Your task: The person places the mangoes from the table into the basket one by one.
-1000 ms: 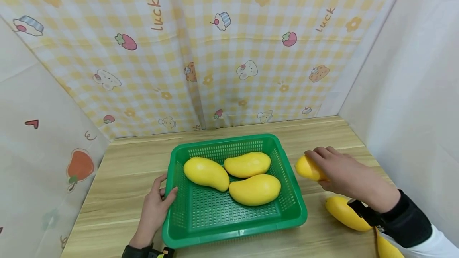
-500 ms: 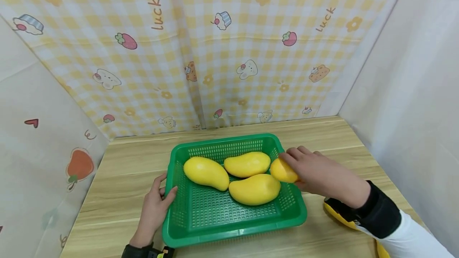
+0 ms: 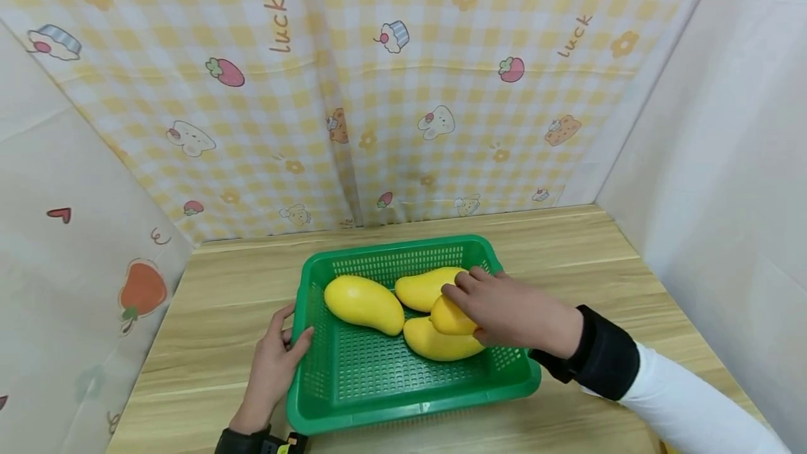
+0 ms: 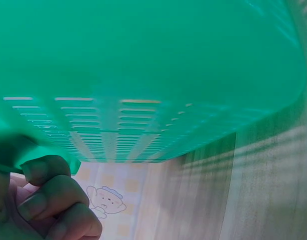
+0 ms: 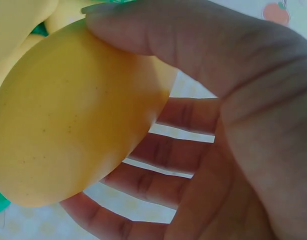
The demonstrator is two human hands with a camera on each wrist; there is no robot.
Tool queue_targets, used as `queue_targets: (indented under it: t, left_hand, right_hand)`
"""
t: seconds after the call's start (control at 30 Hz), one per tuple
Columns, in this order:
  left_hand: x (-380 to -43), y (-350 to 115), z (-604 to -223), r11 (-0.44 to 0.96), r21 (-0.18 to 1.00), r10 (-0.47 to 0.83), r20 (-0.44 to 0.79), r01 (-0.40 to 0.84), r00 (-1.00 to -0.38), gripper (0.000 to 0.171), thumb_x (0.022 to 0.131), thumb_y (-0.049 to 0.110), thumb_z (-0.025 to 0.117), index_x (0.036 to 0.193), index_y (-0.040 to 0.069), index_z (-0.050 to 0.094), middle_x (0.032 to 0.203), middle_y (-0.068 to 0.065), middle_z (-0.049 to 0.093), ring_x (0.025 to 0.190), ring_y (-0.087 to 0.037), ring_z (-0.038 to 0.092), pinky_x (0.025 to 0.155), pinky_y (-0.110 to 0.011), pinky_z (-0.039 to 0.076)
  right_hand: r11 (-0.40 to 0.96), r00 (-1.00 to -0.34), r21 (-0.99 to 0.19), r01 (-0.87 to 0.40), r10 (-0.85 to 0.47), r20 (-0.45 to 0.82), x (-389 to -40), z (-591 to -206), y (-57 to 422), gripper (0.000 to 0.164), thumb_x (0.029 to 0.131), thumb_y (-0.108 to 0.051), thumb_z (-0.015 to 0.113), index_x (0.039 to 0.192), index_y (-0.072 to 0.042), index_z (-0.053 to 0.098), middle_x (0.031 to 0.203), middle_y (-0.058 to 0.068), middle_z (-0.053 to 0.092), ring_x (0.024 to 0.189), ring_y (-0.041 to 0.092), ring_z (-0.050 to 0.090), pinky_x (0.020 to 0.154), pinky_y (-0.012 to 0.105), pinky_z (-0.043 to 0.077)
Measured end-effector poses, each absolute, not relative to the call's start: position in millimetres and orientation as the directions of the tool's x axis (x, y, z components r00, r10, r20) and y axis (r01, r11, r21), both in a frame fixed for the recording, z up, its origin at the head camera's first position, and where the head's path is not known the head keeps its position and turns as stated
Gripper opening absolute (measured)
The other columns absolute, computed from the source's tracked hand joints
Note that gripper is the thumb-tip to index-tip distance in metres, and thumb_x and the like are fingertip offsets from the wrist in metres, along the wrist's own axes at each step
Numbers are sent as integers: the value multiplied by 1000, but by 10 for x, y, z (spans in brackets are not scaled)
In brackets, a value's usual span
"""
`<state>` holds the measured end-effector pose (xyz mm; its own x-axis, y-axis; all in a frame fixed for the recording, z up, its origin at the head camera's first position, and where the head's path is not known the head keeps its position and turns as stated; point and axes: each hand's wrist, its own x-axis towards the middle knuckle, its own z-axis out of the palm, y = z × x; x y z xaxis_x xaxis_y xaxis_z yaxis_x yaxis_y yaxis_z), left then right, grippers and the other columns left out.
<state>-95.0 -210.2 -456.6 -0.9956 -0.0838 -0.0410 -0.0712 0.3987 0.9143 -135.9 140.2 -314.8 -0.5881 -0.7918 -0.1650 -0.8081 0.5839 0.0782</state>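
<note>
A green plastic basket [image 3: 416, 408] stands on the wooden table, holding three yellow mangoes: one at left [image 3: 364, 305], one at the back [image 3: 422, 291] and one in front [image 3: 435, 343]. My left hand [image 3: 271, 363] grips the basket's left rim, thumb over the edge; curled fingers [image 4: 61, 197] show beneath the rim in the left wrist view. Over the basket's right half, my right hand [image 3: 511, 310] holds another mango [image 3: 450, 317], which overlaps the back and front ones. In the right wrist view its thumb lies along this mango [image 5: 68, 120], fingers round the far side.
A sliver of another yellow mango [image 3: 669, 448] shows at the bottom right beside the white sleeve [image 3: 693, 394]. Behind the wooden table [image 3: 239, 293] hangs a yellow checked cloth [image 3: 391, 125]; pale cloth walls [image 3: 725, 160] close both sides.
My right hand has carried its mango leftward from beside the basket to over the mangoes inside. The sleeve now hides the mango on the table at right. My left hand stays on the rim.
</note>
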Motion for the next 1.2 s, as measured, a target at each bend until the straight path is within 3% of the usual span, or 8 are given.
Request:
queue_targets:
  t: [0.23,0.43,0.67,0.93,1.2]
  left_hand:
    - [-946,-2093,-4546,391,918,-71,-40,-64,-997,53,97,15,58,141,-1,33,89,-16,69,61,-15,66,48,-28,55]
    - [-930,-2104,-4550,381,923,-72,-38,-63,-997,54,97,15,59,141,-1,34,86,-14,69,61,-15,65,48,-28,55]
    - [-950,-2123,-4595,361,930,-80,-39,-65,-996,52,97,13,59,141,0,34,90,-17,69,63,-17,67,50,-29,56]
    - [-946,-2128,-4568,374,926,-77,-30,-56,-997,54,97,15,59,141,-1,33,91,-17,69,63,-16,67,49,-28,55]
    - [-960,-2113,-4580,372,926,-73,-29,-54,-997,53,96,13,59,141,-2,33,87,-17,69,60,-16,66,47,-29,55]
  right_hand:
    - [591,-581,12,-807,-789,-198,-1421,-3215,1181,55,80,-25,78,125,-9,52,104,5,53,89,21,49,63,26,45]
    - [578,-568,7,-816,-799,-199,-1444,-3221,1018,61,79,-32,80,127,-9,52,107,6,53,92,21,51,69,27,49]
    - [547,-527,-37,-836,-821,-220,-1525,-3331,812,58,80,-34,79,125,-10,53,102,5,53,86,18,49,66,24,47]
    - [490,-491,61,-870,-847,-203,-1534,-3473,581,54,79,-39,78,120,-11,54,99,5,53,81,17,49,61,23,45]
    - [495,-496,64,-867,-842,-214,-1572,-3573,333,51,79,-41,76,116,-10,56,95,3,54,78,15,51,63,22,47]
